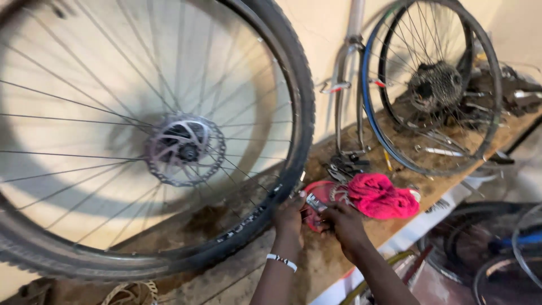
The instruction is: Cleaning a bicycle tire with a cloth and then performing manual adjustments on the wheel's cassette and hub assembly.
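A large bicycle wheel (169,141) with a black tyre, thin spokes and a silver disc rotor at its hub fills the left of the view, standing on a worn workbench (316,260). My left hand (289,217), with a white band at the wrist, rests against the tyre's lower right edge. Beside it, my right hand (343,225) holds a small metal tool or part (315,203) over a red object (319,195). What the left fingers grip is hidden.
A pink cloth (381,195) lies just right of my hands. Further right stand a bare rim and a wheel with a cassette (435,85), beside a metal fork (347,85) against the wall. Small tools litter the bench; more wheels sit below right.
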